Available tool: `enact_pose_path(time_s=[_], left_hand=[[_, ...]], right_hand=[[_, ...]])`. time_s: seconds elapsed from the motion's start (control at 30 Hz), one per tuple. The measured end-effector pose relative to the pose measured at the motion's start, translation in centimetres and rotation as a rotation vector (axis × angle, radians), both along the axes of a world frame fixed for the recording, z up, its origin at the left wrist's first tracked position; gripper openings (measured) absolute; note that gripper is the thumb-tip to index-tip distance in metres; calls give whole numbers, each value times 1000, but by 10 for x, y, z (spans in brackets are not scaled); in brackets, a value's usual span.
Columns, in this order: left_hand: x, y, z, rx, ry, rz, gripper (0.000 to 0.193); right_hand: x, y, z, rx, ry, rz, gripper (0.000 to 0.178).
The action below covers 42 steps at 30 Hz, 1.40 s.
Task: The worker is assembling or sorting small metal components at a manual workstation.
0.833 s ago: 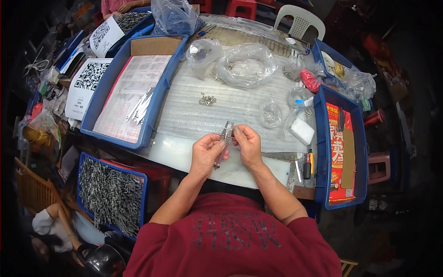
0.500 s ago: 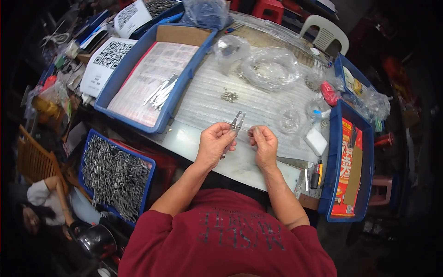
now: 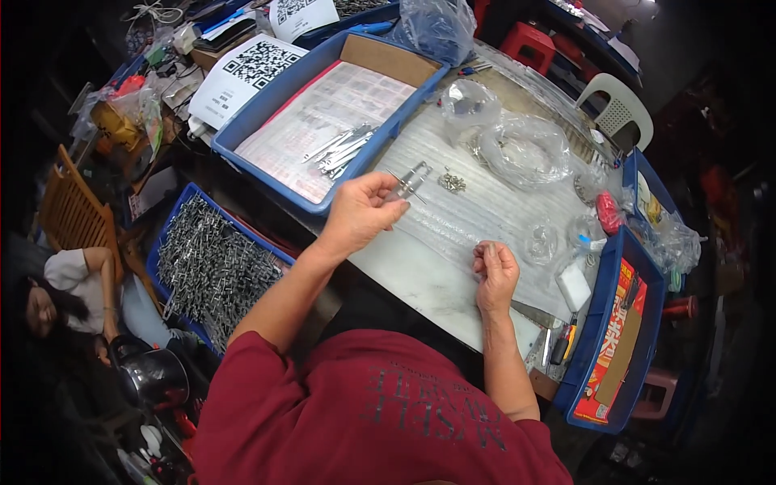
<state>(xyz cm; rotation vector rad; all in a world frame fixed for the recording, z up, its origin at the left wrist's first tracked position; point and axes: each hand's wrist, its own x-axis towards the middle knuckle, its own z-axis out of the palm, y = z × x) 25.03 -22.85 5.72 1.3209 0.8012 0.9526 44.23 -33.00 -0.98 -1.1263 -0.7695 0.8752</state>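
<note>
Right by the blue tray (image 3: pixel 402 113), the left hand (image 3: pixel 362 214) has its grip pinched on a slim metal piece (image 3: pixel 412 183), up over the surface (image 3: pixel 420 271) near some little metal bits (image 3: pixel 452 182). Right hand (image 3: pixel 496 279) is curled; honestly can't tell if it's holding anything.

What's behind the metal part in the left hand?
Metal part: white sheeting behind its free end, small parts pile just right of it. Left hand covers the other end and whatever lies behind.
</note>
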Motion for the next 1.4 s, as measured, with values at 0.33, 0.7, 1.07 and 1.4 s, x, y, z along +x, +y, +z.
enact_pose_path(time_s=[0.33, 0.7, 1.07, 1.4], left_hand=[[-63, 25, 35, 279, 129, 300, 21], [-185, 33, 24, 379, 536, 421, 23], [-271, 7, -14, 270, 810, 393, 18], [-284, -12, -53, 62, 615, 193, 25]], right_hand=[[1, 2, -4, 0, -23, 11, 18], [-8, 0, 1, -56, 7, -9, 15], [-6, 1, -2, -5, -5, 38, 18], [-3, 1, -4, -25, 34, 24, 18]])
